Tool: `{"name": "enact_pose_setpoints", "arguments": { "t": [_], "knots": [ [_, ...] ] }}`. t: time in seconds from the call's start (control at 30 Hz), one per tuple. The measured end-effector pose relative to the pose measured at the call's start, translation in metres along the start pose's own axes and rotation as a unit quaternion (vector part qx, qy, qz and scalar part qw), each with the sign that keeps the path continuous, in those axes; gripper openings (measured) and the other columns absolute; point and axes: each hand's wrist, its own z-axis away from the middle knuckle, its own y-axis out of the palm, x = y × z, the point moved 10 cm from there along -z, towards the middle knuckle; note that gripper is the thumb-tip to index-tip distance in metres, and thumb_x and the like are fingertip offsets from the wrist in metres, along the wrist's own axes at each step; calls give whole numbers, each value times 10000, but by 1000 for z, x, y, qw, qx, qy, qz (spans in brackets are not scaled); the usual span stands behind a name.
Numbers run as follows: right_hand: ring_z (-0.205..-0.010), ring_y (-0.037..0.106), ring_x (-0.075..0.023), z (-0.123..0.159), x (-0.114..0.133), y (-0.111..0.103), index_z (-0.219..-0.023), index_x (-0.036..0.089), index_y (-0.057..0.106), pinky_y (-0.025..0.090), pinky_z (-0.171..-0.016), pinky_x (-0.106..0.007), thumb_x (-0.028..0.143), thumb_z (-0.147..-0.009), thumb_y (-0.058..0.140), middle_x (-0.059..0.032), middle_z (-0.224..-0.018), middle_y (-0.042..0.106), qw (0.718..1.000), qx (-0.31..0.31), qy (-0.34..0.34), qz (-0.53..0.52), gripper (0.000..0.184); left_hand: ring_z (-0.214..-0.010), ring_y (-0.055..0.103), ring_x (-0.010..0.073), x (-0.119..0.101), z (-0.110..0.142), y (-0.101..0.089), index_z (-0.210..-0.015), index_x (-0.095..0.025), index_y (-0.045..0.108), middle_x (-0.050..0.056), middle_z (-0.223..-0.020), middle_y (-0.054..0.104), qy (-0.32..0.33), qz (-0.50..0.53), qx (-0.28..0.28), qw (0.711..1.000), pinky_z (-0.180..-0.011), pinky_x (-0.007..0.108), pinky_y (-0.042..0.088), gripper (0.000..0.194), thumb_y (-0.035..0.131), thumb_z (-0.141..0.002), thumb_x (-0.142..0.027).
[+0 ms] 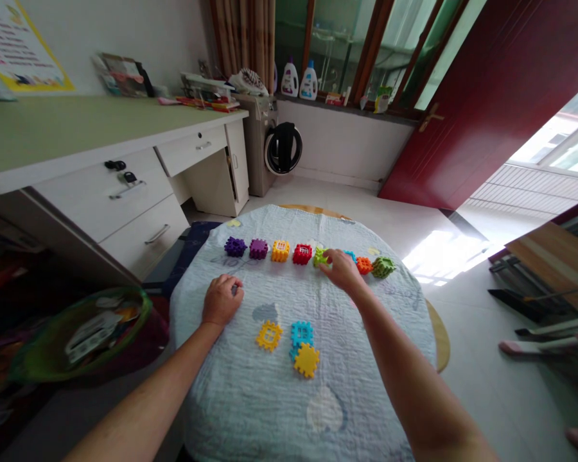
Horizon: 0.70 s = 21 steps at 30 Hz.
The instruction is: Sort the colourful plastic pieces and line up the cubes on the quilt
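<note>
My right hand (343,269) reaches over the far side of the round table, its fingertips closed on a lime green toy block (320,256) in a row of blocks. To the left of it stand a red block (302,254), a yellow block (280,251), a purple block (259,249) and a dark violet block (235,246). Beyond my hand are a partly covered blue block (350,255), an orange block (364,265) and an olive green block (383,267). My left hand (223,299) rests curled on the cloth; a dark patch between thumb and fingers is unclear.
Nearer me lie a yellow window-shaped piece (269,335), blue pieces (302,332) and a solid yellow piece (307,360) overlapping them. A pale blue cloth (250,410) covers the table. On the left are a green basket (147,308) and a desk (101,131).
</note>
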Motion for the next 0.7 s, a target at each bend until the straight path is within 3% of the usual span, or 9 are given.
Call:
{"name": "enact_pose_setpoints", "arguments": {
  "t": [0.07, 0.13, 0.23, 0.3, 0.4, 0.53, 0.7],
  "knots": [
    [-845, 582, -164, 44, 28, 26, -1050, 187, 635, 413, -786, -270, 310, -838, 632, -43, -928, 648, 992, 81, -74, -58, 245, -889, 569, 243, 0, 0, 0, -755, -214, 617, 69, -881, 632, 3, -2, -1, 1000, -879, 370, 451, 109, 509, -744, -209],
    [-854, 574, -173, 90, 50, 53, -1090, 204, 614, 427, -770, -280, 359, -750, 724, -50, -1004, 618, 981, 137, -109, -84, 390, -893, 567, 244, 0, 0, 0, -761, -212, 622, 69, -885, 636, 5, -3, -2, 1000, -881, 368, 448, 111, 513, -744, -209],
    [-1002, 533, -245, 141, 69, 83, -1164, 205, 564, 438, -847, -340, 385, -590, 822, -89, -1114, 552, 979, 157, -115, -65, 654, -891, 562, 247, 0, 0, 0, -767, -206, 628, 74, -885, 640, 7, -5, -3, 1000, -878, 371, 448, 118, 512, -744, -209],
    [-1027, 509, -257, 158, 70, 93, -1140, 200, 559, 433, -876, -356, 336, -591, 811, -92, -1116, 533, 983, 150, -88, -61, 620, -892, 563, 247, 0, 0, 1, -766, -204, 631, 78, -889, 640, 9, -5, -4, 1000, -881, 375, 448, 122, 512, -745, -212],
    [-1011, 502, -230, 164, 63, 93, -1079, 220, 566, 427, -877, -331, 261, -652, 752, -66, -1089, 527, 985, 133, -65, -93, 468, -900, 567, 247, 0, 1, 1, -767, -204, 636, 79, -899, 638, 9, -7, -6, 1000, -884, 377, 449, 124, 516, -742, -216],
    [-989, 516, -204, 149, 40, 79, -1047, 242, 585, 430, -865, -307, 256, -694, 739, -41, -1048, 533, 981, 110, -58, -150, 386, -893, 563, 248, 0, 1, 2, -765, -204, 638, 77, -890, 635, 8, -7, -6, 1000, -876, 378, 452, 128, 513, -739, -212],
    [-1104, 496, -279, 121, -2, 46, -1169, 221, 563, 397, -962, -434, 288, -760, 712, -112, -1180, 530, 996, -19, 6, -92, 441, -887, 557, 254, -1, 0, 2, -762, -198, 640, 86, -898, 635, 8, -12, -5, 1000, -874, 382, 453, 137, 505, -739, -212]
  ]
}}
